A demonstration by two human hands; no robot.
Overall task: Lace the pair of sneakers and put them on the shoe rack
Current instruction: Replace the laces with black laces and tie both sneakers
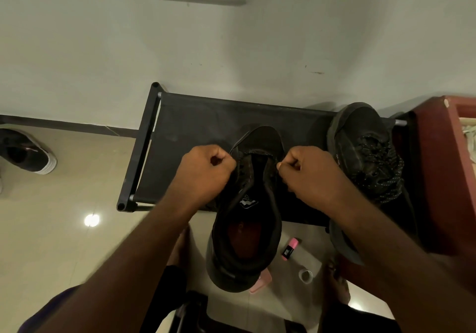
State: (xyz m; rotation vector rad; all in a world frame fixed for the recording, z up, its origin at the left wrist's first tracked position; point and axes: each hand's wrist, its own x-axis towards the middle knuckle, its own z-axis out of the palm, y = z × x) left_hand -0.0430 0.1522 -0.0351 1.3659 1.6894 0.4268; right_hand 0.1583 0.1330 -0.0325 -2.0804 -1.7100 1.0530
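A black sneaker lies toe-away on the front of the black fabric shoe rack, its heel hanging past the rack's front edge. My left hand is curled at the shoe's left eyelet row. At the right eyelet row my right hand is curled too. Each seems to pinch a black lace end, though the lace itself is hard to make out. The second black sneaker, with speckled laces in place, rests on the rack's right end.
A red wooden furniture piece stands right of the rack. On the tiled floor below lie a pink highlighter, a small white roll and a pink object. Another dark shoe sits at far left. The wall is behind the rack.
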